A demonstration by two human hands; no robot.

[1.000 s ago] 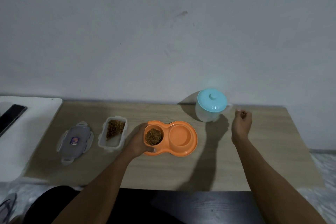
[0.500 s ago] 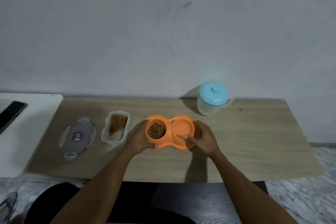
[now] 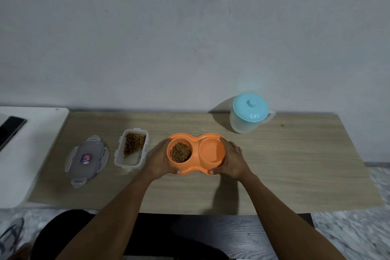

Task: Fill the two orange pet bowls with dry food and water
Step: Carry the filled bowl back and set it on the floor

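1: Two hands on the orange double pet bowl. Confirm grip?
2: Confirmed. Left hand wraps the bowl's left end, fingers curled round the far rim, thumb on the near rim. Right hand does the same on the right end.
1: Bowl position?
2: Low on the wooden table, clamped between both hands. Cannot tell if it is lifted or resting.
1: Contents?
2: Left well holds dry kibble. Right well shows plain orange; cannot tell whether there is water in it.
1: Everything else, relative to the bowl?
2: Clear food container just left of the bowl, beside the left hand, open, brown pellets toward its far end. Grey lid further left, lying flat, near the container but apart from it. Translucent jug behind the bowl and to the right, apart from the right hand, blue lid on, handle pointing right.
1: Anything more?
2: White surface far left of the bowl, butting the table. Dark phone lies on it.
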